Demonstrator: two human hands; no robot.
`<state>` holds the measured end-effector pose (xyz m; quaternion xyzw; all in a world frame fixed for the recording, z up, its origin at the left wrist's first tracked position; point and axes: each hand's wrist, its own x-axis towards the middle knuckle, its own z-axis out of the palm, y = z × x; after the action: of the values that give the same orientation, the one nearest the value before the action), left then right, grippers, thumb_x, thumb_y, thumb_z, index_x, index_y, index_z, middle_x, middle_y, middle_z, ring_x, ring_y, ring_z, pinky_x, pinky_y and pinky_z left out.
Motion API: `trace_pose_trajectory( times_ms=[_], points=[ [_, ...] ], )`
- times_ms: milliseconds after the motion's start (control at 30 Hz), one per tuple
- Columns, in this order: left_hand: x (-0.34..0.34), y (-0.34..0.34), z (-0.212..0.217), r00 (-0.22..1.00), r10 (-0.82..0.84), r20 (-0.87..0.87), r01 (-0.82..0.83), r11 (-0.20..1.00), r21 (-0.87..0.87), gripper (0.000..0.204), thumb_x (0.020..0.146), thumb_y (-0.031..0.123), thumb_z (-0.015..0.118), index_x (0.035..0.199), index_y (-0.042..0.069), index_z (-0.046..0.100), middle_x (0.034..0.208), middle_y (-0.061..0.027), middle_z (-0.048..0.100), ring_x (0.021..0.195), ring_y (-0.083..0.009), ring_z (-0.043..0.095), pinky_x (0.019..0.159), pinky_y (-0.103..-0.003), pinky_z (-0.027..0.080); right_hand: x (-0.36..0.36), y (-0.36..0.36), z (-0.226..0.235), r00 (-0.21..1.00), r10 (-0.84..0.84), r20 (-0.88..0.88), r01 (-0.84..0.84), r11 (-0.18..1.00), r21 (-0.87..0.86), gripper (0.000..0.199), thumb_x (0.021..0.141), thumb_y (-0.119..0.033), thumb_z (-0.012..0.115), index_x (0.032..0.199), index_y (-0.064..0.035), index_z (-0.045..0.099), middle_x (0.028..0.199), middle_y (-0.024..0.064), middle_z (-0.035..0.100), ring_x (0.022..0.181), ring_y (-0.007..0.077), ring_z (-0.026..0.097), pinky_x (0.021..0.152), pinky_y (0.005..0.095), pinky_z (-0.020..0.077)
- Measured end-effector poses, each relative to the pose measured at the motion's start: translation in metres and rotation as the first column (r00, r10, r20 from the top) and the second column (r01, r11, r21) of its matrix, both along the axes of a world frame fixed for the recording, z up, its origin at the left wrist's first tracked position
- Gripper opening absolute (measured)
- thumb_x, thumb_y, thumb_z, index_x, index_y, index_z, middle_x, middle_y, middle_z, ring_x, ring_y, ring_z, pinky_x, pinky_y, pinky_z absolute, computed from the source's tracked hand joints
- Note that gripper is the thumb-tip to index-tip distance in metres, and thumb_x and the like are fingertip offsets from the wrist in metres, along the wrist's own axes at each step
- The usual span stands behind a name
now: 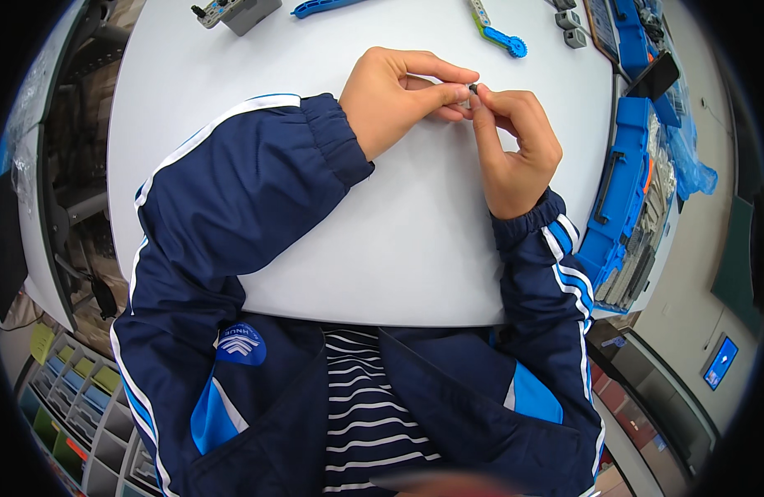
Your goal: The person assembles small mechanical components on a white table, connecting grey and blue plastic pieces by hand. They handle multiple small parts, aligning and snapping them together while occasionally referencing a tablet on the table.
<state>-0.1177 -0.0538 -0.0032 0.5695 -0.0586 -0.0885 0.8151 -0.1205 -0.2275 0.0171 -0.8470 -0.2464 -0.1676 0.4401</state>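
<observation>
Over the far part of the white table [382, 265], my left hand [398, 95] and my right hand [518, 145] meet fingertip to fingertip. Between them they pinch a small building piece [472, 89], dark at its top and pale grey below. Most of it is covered by my fingers, so its exact kind cannot be made out. Both hands are closed, thumb against forefinger, and held just above the tabletop. Beyond my right hand lies a small assembly [496, 35] of beige and lime beams with a blue gear at its end.
At the far edge sit a grey block with beams attached [241, 12] and a blue curved part [324, 7]. Several small grey motors or blocks [571, 29] lie at the far right. A blue case with grey pieces [609, 199] stands along the right side, near a dark phone-like slab [653, 79].
</observation>
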Motion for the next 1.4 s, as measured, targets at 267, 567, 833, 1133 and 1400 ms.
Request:
trace_pose_trajectory(
  times_ms=[267,567,833,1133,1400],
  points=[
    [-0.001,0.001,0.003,0.998,-0.016,-0.058,0.018,1.000,0.018,0.024,0.096,0.004,0.065,0.117,-0.005,0.069,0.111,-0.0163,0.070,0.097,-0.0230,0.072,0.089,-0.029,0.060,0.002,-0.006,0.003,0.991,0.036,-0.129,-0.034,0.999,0.012,0.013,0.089,0.007,0.067,0.100,0.0020,0.069,0.090,0.0107,0.068,0.081,0.0194,0.070,0.073,0.0282,0.0578],
    [-0.001,-0.003,0.002,1.000,0.005,-0.029,-0.001,0.991,0.131,0.024,0.096,0.002,0.063,0.118,-0.005,0.069,0.110,-0.0118,0.066,0.100,-0.0248,0.072,0.089,-0.028,0.059,0.012,-0.021,0.001,0.928,0.112,-0.354,-0.076,0.990,0.115,0.020,0.091,0.003,0.067,0.110,0.0007,0.073,0.101,0.0109,0.069,0.094,0.0184,0.069,0.083,0.0289,0.0574],
    [-0.003,-0.004,0.000,0.999,0.037,-0.007,-0.036,0.993,0.116,0.024,0.095,0.001,0.064,0.117,-0.006,0.069,0.109,-0.0118,0.066,0.100,-0.0246,0.072,0.089,-0.029,0.060,0.004,-0.011,0.002,0.952,0.034,-0.304,-0.010,0.997,0.077,0.019,0.090,0.004,0.067,0.108,0.0003,0.073,0.100,0.0109,0.070,0.090,0.0183,0.070,0.082,0.0288,0.0583],
    [-0.004,-0.004,0.005,0.996,0.047,-0.076,-0.039,0.993,0.109,0.024,0.094,0.007,0.068,0.114,-0.006,0.070,0.109,-0.0185,0.072,0.099,-0.0229,0.072,0.088,-0.030,0.060,0.000,-0.002,-0.007,0.990,-0.018,-0.141,0.025,0.998,0.051,0.015,0.087,0.006,0.069,0.102,0.0023,0.071,0.094,0.0119,0.068,0.086,0.0192,0.071,0.079,0.0294,0.0590],
    [0.000,-0.002,0.006,0.996,0.053,-0.070,-0.052,0.999,0.010,0.024,0.092,0.010,0.071,0.110,-0.005,0.071,0.101,-0.0161,0.074,0.089,-0.0189,0.072,0.084,-0.028,0.059,-0.003,0.001,-0.010,0.997,-0.009,-0.071,0.015,0.997,0.080,0.016,0.087,0.008,0.069,0.103,0.0027,0.070,0.095,0.0121,0.067,0.087,0.0200,0.070,0.080,0.0300,0.0587]
  ],
)
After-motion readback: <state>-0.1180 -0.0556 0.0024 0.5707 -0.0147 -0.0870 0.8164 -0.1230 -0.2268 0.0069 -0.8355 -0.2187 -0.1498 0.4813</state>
